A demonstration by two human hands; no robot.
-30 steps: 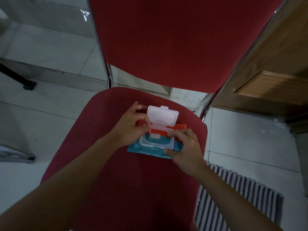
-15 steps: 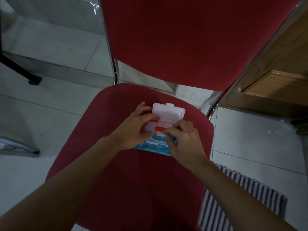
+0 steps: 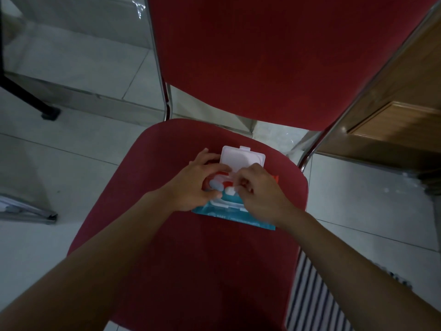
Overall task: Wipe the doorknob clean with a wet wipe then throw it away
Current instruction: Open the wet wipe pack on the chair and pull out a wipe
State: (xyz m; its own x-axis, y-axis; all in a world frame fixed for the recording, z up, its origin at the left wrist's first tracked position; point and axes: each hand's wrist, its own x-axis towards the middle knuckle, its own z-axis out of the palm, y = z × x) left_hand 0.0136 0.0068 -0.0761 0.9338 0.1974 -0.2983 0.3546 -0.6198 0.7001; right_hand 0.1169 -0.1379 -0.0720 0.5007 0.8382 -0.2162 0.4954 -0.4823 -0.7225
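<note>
A teal and orange wet wipe pack (image 3: 235, 217) lies on the red chair seat (image 3: 191, 271), its white flip lid (image 3: 242, 157) standing open. My left hand (image 3: 195, 185) presses on the pack's left side and holds it down. My right hand (image 3: 260, 192) is over the pack's opening, with fingertips pinched at a bit of white wipe (image 3: 230, 191) that shows there. Both hands hide most of the opening. No doorknob is in view.
The chair's red backrest (image 3: 274, 56) rises behind the pack, with chrome legs on both sides. A wooden door or cabinet (image 3: 393, 111) stands at the right. A striped mat (image 3: 317, 302) lies on the tiled floor at lower right. A black stand foot (image 3: 49, 113) is at the left.
My right hand has moved from the pack's right edge onto the opening and pinched at the wipe. My left hand has stayed on the pack. The view has shifted slightly.
</note>
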